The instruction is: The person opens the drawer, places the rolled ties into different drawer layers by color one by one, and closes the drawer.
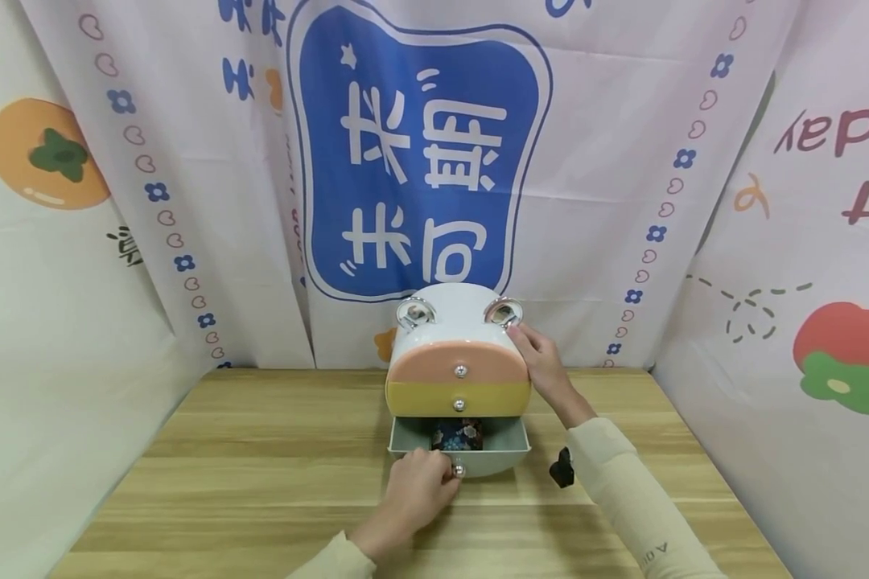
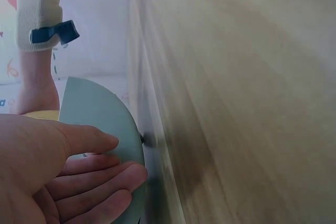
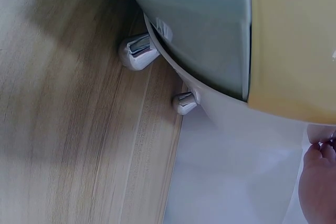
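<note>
A small frog-like desktop drawer cabinet [image 1: 455, 326] with a white shell stands toward the back of the table. Its green bottom drawer [image 1: 488, 462] is pulled out, while the orange drawer [image 1: 427, 362] and yellow drawer [image 1: 420, 397] are closed. Inside the green drawer lies a dark floral-patterned item [image 1: 458, 434], partly hidden under the yellow drawer. My left hand [image 1: 422, 486] pinches the silver knob [image 1: 459, 470] between thumb and fingers, which mostly cover it in the left wrist view. My right hand [image 1: 543, 366] rests against the cabinet's upper right side, fingertips by the right round eye [image 1: 503, 312].
A black strap piece [image 1: 562, 468] sticks out at the right sleeve cuff. Silver feet [image 3: 139, 52] hold the cabinet above the wooden table [image 1: 275, 474]. Behind it hangs a printed cloth [image 1: 586, 161], and more printed cloth flanks both sides.
</note>
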`<act>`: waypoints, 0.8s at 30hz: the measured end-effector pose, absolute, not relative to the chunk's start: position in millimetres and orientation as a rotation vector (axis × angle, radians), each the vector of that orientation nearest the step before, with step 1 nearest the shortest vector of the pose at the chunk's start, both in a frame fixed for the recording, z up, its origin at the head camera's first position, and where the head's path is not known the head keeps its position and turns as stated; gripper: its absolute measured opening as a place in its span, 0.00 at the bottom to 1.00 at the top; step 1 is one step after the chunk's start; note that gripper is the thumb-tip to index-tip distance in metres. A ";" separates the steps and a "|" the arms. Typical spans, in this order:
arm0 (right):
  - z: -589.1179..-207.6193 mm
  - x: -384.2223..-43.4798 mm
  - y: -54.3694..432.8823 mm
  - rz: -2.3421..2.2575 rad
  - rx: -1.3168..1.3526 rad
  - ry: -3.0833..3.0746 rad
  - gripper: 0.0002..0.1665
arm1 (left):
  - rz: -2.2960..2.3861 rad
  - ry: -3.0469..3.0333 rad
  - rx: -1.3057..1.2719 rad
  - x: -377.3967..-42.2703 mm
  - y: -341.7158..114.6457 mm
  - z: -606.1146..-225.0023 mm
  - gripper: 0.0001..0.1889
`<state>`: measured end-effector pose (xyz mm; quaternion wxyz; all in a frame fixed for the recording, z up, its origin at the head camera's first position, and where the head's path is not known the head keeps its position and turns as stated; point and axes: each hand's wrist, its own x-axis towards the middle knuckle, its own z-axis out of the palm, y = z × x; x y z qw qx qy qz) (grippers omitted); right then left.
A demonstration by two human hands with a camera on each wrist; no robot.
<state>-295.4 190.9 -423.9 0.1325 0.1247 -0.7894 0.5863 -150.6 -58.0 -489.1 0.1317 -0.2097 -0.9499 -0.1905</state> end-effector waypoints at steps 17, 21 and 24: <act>-420.4 -290.3 188.7 1.727 0.371 -2.294 0.32 | -0.662 -2.789 -0.518 -183.0 -55.1 -490.1 0.33; -421.0 -290.1 189.2 1.727 0.365 -2.299 0.30 | -0.666 -2.804 -0.505 -190.0 -53.8 -490.2 0.34; -420.9 -290.3 189.9 1.730 0.358 -2.296 0.29 | -0.663 -2.800 -0.498 -194.6 -53.2 -489.5 0.34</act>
